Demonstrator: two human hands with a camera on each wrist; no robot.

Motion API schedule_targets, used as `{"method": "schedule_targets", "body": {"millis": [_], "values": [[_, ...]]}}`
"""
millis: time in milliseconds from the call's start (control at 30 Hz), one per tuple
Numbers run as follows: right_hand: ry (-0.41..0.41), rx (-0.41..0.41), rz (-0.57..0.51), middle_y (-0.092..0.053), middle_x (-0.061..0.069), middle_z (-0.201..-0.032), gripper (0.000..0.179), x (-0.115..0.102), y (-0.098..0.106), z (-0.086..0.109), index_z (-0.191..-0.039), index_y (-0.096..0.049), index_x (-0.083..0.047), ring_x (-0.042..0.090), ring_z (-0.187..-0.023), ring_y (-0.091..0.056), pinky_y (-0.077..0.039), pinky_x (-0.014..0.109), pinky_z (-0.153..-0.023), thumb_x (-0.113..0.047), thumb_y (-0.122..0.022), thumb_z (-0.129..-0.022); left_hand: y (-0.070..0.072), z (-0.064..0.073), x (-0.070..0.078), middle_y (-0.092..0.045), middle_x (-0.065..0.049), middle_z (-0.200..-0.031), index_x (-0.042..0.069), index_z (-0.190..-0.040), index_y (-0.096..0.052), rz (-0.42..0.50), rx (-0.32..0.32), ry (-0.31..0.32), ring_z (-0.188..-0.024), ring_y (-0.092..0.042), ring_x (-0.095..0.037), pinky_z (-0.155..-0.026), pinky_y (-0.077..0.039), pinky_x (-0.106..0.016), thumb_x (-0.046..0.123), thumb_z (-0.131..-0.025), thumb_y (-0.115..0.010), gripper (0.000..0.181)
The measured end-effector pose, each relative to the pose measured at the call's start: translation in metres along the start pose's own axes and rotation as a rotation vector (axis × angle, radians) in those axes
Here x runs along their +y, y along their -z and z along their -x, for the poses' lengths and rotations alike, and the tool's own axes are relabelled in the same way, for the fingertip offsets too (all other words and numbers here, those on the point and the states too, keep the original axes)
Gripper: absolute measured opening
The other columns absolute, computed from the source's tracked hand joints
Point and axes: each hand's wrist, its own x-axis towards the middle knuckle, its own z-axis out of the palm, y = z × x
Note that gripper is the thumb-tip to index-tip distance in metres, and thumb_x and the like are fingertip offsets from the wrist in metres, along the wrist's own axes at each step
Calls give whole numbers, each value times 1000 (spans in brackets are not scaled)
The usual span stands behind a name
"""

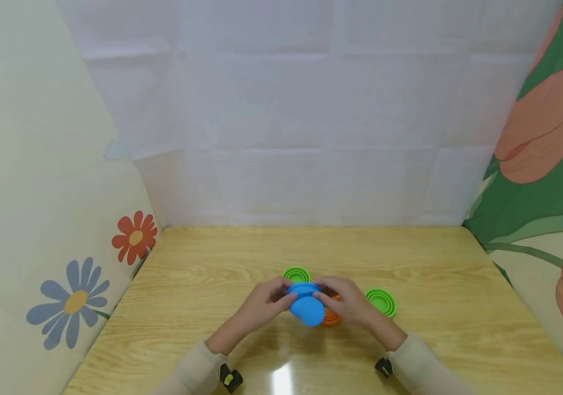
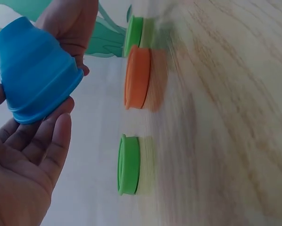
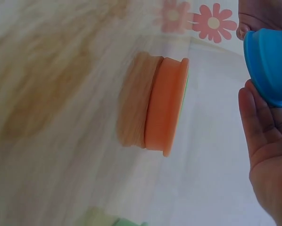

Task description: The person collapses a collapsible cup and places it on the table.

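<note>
A blue collapsible cup, drawn out into a stepped cone, is held above the table between both hands. My left hand grips one side of its wide rim, with the thumb on the near wall. On the other side, my right hand pinches the rim in the same way. In the left wrist view the cup tilts, its narrow end toward the upper left. Below and partly behind the right hand lies a flattened orange collapsible cup. A flattened green cup sits just beyond the hands.
Another flattened green cup lies to the right of the right forearm. The wood-grain table ends at a white cloth backdrop, with flower-patterned panels on both sides. Dark straps and wrist cameras hang beneath the sleeves.
</note>
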Motion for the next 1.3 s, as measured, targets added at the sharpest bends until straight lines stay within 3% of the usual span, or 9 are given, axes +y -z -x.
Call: {"method": "schedule_targets", "body": {"millis": [200,367,600,700,900,1100,1300], "values": [[5,64,75,-73,10,-110,22,-4,-3,10,-121,-68,-2,9,-88,-68,-60,25,-75,-10,-61,-102,-4,2,0,-72,-13,-109,-1,-120,-63,29,-39,-32,-94,-66,-14,-79,-57,-24,13,-101,-62,23],[-24,78,105,-73,11,-111,24,-6,-5,15,-124,-67,-2,8,-87,-66,-59,25,-73,-11,-58,-104,-7,2,1,-74,-11,-104,1,-118,-65,-18,-35,-73,-85,-66,-8,-74,-58,-24,14,-101,-62,22],[-39,20,-33,-70,15,-120,31,-10,-1,20,-133,-61,0,14,-98,-69,-60,29,-82,-8,-58,-103,-12,3,6,-73,-8,-101,1,-120,-64,-105,19,-101,-78,-61,-5,-67,-57,-22,12,-102,-60,21],[-25,14,-63,-71,14,-116,32,-12,1,22,-133,-59,0,16,-99,-69,-61,31,-83,-6,-60,-101,-13,3,8,-71,-5,-102,2,-123,-63,-137,39,-111,-78,-59,-4,-66,-56,-23,13,-104,-57,23],[22,96,-10,-72,12,-108,30,-17,1,22,-127,-62,0,15,-95,-69,-62,31,-80,1,-63,-97,-11,3,9,-71,-8,-110,4,-130,-58,-104,11,-140,-90,-66,-11,-74,-58,-25,18,-107,-52,27],[98,189,108,-72,14,-107,32,-16,-1,24,-122,-65,4,16,-92,-70,-62,29,-74,10,-65,-91,-13,3,7,-72,-8,-104,5,-127,-59,-78,-11,-220,-90,-68,-13,-76,-60,-26,8,-100,-62,27],[120,222,117,-72,15,-107,35,-14,-5,24,-124,-65,3,11,-91,-68,-61,27,-73,11,-65,-90,-15,3,11,-72,-5,-97,4,-124,-61,-106,21,-170,-81,-66,-7,-71,-60,-24,4,-95,-67,30]]}}
